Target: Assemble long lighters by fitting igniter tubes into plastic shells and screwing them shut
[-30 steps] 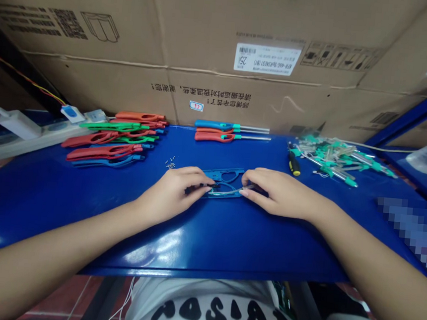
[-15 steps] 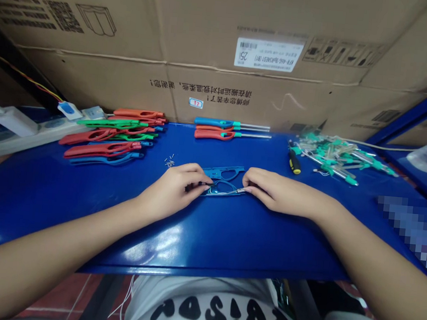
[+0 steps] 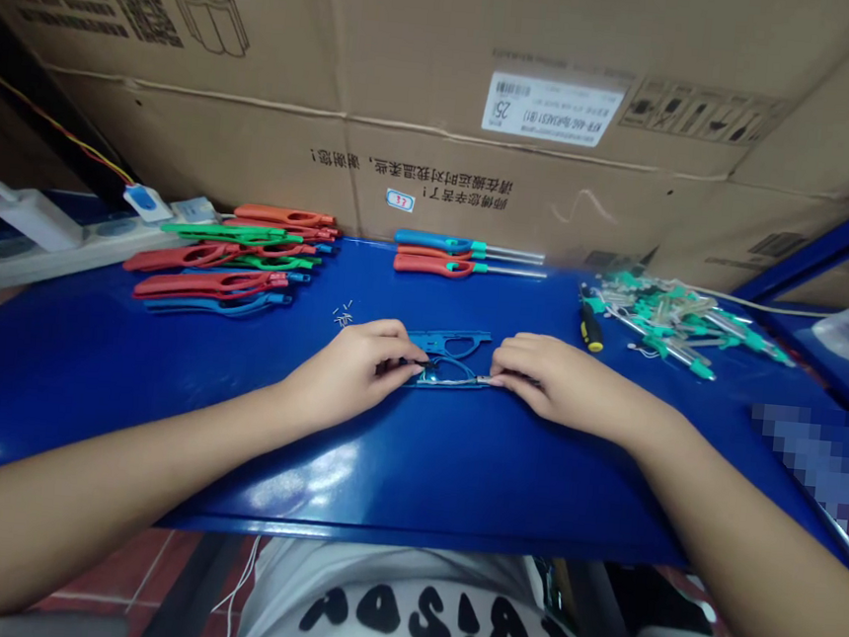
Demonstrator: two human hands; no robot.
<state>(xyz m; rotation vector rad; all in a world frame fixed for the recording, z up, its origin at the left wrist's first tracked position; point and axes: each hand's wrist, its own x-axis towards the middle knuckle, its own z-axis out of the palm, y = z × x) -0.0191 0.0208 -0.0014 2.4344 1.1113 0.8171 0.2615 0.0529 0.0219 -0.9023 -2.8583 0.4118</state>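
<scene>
Two halves of a blue lighter casing lie between my hands; the far half (image 3: 459, 342) rests flat with its inside up. The near half (image 3: 448, 385) holds thin pale wires along its length. My left hand (image 3: 362, 358) pinches a small black part (image 3: 429, 365) at the left end of this near half. At the opposite end, my right hand (image 3: 549, 374) is closed on a short silvery metal piece (image 3: 485, 379) joined to the wires. My fingers partly cover both pieces.
Several coloured lighter casings (image 3: 211, 285) are piled at left beside a power strip (image 3: 115, 247). Small screws (image 3: 342, 317) lie behind my left hand. Finished-looking lighters (image 3: 433, 263) sit at the back. A screwdriver (image 3: 591, 328) and teal-ended metal tubes (image 3: 680, 326) are at right.
The view has shifted slightly. Both hands keep their pinches over the near casing half, and the wires between them now look straighter and closer to the casing.
</scene>
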